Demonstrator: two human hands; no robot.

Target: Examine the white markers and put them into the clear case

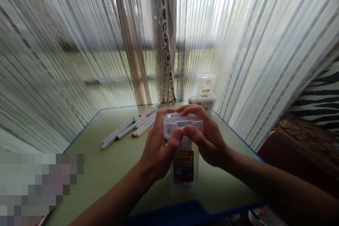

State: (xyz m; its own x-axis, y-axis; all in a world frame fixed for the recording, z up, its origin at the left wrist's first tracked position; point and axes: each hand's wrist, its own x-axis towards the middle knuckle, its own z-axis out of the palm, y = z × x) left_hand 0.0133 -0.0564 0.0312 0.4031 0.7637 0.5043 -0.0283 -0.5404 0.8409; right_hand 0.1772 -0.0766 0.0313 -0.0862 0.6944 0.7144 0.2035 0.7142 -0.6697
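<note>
A clear plastic marker case point(196, 162) stands upright on the table in front of me, a dark and yellow label on its near side. Its translucent lid point(169, 126) is on top. My left hand point(165, 141) wraps round the lid's left side, and my right hand point(205, 132) wraps round the right. Both thumbs press at the front latch, and the fingers reach over the top and back. Little of what is inside the case can be made out. Left of the case lie several white markers point(125, 129) with coloured ends, in a loose pile.
The pale green table point(106, 180) has a blue edge. Another clear case point(202, 101) with its lid raised stands at the back right. String curtains point(148, 42) hang behind the table, with a beaded strand in the middle. A red patterned piece of furniture point(309, 144) is at right.
</note>
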